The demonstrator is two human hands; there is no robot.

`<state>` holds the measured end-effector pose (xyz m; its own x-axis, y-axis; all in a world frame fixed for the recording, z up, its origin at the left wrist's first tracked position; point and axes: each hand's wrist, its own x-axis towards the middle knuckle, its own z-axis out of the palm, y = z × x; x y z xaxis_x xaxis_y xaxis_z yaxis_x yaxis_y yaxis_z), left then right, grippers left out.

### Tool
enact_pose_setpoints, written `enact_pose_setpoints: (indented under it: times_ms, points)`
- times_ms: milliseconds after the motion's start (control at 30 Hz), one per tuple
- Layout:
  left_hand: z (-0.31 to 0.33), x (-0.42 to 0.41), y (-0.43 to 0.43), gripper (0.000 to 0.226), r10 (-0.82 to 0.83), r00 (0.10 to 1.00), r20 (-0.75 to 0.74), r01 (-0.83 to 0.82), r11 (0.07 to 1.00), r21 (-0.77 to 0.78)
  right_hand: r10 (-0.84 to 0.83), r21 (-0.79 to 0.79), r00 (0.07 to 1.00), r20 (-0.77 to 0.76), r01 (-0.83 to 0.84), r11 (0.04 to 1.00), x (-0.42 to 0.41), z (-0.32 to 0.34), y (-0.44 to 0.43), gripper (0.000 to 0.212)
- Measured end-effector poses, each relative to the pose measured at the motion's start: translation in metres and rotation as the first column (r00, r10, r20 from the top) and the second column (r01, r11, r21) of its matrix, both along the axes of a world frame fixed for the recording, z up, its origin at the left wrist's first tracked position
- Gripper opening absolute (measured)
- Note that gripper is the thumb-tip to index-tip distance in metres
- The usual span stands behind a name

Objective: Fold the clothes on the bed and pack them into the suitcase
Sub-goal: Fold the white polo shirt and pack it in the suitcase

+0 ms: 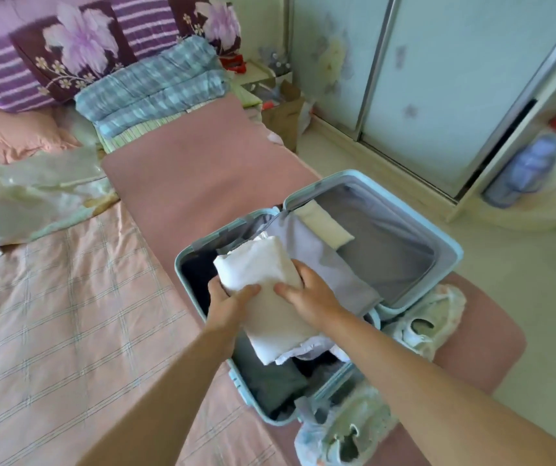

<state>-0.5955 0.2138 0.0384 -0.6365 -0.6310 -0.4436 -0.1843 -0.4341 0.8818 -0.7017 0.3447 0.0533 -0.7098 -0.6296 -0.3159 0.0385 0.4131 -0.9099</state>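
Open light-blue suitcase lies on the pink strip along the edge of the bed. The lid is thrown back toward the wardrobe.

Both hands are clamped on one folded white garment. The left hand grips its left edge and the right hand its right edge. Both thumbs lie on top of the cloth and the fingers curl round the sides. The thumbs sit near each other but do not touch.

The garment sits lengthwise over the near half of the suitcase, above dark clothes already packed there. Cannot tell whether its underside rests on them. More white cloth shows crumpled just under its near end.

A grey-lilac lining flap drapes across the hinge. A small cream folded piece lies in the lid half.

Two pale printed cloth bundles sit against the suitcase, one by the lid corner and one at the near corner. Their nature is unclear.

Farther up the bed are a folded blue plaid quilt, purple floral pillows and a crumpled pale floral sheet at left.
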Motion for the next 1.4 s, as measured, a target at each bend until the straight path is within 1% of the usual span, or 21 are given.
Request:
enact_pose_setpoints:
  times_ms: [67,133,233,333,400,467,533,600,700,767,833,900,933,1000,1067,1167,1233,1267,1333,1367,1400]
  points:
    - [-0.001,-0.064,0.015,0.056,-0.027,1.000,0.006,0.027,1.000,0.003,-0.044,-0.002,0.999,-0.029,0.044,0.999,-0.058,-0.001,0.019,0.044]
    - [-0.007,-0.129,0.029,0.058,-0.069,0.997,0.017,0.069,0.998,0.000,-0.097,-0.009,0.992,-0.087,0.097,0.995,-0.117,-0.007,0.038,0.046]
    - [-0.014,-0.222,0.046,0.065,-0.126,0.991,0.035,0.126,0.992,0.016,-0.116,-0.013,0.983,-0.140,0.115,0.993,-0.203,-0.022,0.059,0.039]
    - [-0.028,-0.303,0.056,0.062,-0.149,0.987,0.059,0.146,0.988,0.049,-0.135,0.007,0.980,-0.147,0.138,0.990,-0.280,-0.044,0.067,0.036]
    - [-0.040,-0.348,0.057,0.060,-0.135,0.988,0.071,0.132,0.990,0.050,-0.124,0.035,0.975,-0.184,0.133,0.991,-0.326,-0.061,0.065,0.040]
    - [-0.057,-0.387,0.053,0.062,-0.133,0.987,0.084,0.129,0.990,0.052,-0.105,0.064,0.970,-0.220,0.122,0.991,-0.368,-0.079,0.059,0.054]
    - [-0.074,-0.418,0.046,0.064,-0.137,0.986,0.097,0.131,0.989,0.065,-0.068,0.092,0.975,-0.210,0.088,0.992,-0.402,-0.097,0.053,0.059]
    - [-0.091,-0.441,0.041,0.062,-0.148,0.978,0.147,0.142,0.989,0.051,-0.051,0.115,0.978,-0.201,0.075,0.990,-0.429,-0.118,0.046,0.060]
    - [-0.114,-0.459,0.033,0.044,-0.194,0.938,0.286,0.230,0.969,-0.095,0.034,0.248,0.982,-0.185,0.014,0.969,-0.454,-0.149,0.034,0.069]
    - [-0.126,-0.463,0.024,0.036,-0.213,0.831,0.514,0.383,0.889,-0.251,0.133,0.402,0.970,-0.206,-0.040,0.915,-0.460,-0.168,0.025,0.073]
    - [-0.135,-0.462,0.014,0.044,-0.156,0.719,0.677,0.517,0.771,-0.371,0.176,0.477,0.948,-0.266,-0.029,0.878,-0.460,-0.178,0.018,0.068]
    - [-0.143,-0.461,0.006,0.060,-0.154,0.711,0.686,0.546,0.736,-0.400,0.176,0.484,0.939,-0.294,-0.013,0.875,-0.461,-0.184,0.011,0.062]
    - [-0.145,-0.459,0.004,0.060,-0.151,0.725,0.672,0.531,0.744,-0.406,0.149,0.466,0.955,-0.256,-0.013,0.885,-0.462,-0.186,0.008,0.061]
    - [-0.147,-0.454,-0.001,0.047,-0.092,0.765,0.638,0.461,0.770,-0.442,0.113,0.405,0.980,-0.166,-0.037,0.914,-0.465,-0.188,0.002,0.059]
    - [-0.152,-0.443,-0.006,0.037,-0.007,0.811,0.585,0.385,0.758,-0.526,0.182,0.370,0.970,-0.160,-0.112,0.922,-0.464,-0.189,-0.008,0.057]
    - [-0.162,-0.428,-0.009,0.038,0.026,0.829,0.558,0.417,0.637,-0.648,0.214,0.321,0.936,-0.280,-0.119,0.940,-0.450,-0.197,-0.019,0.055]
    - [-0.162,-0.424,-0.008,0.044,0.018,0.809,0.588,0.485,0.545,-0.684,0.147,0.306,0.887,-0.439,-0.006,0.952,-0.443,-0.202,-0.017,0.053]
    - [-0.160,-0.422,-0.006,0.047,0.030,0.781,0.624,0.545,0.455,-0.704,0.127,0.310,0.813,-0.568,0.068,0.948,-0.440,-0.204,-0.015,0.050]
    - [-0.159,-0.417,-0.003,0.060,0.057,0.694,0.718,0.691,0.231,-0.685,0.121,0.264,0.604,-0.788,0.153,0.952,-0.430,-0.204,-0.009,0.042]
    - [-0.161,-0.414,-0.002,0.068,0.040,0.643,0.765,0.751,0.163,-0.640,0.156,0.250,0.529,-0.834,0.111,0.962,-0.425,-0.201,-0.007,0.040]
    - [-0.163,-0.413,-0.002,0.073,-0.013,0.591,0.807,0.799,0.150,-0.582,0.238,0.285,0.497,-0.835,0.020,0.958,-0.419,-0.198,-0.006,0.042]
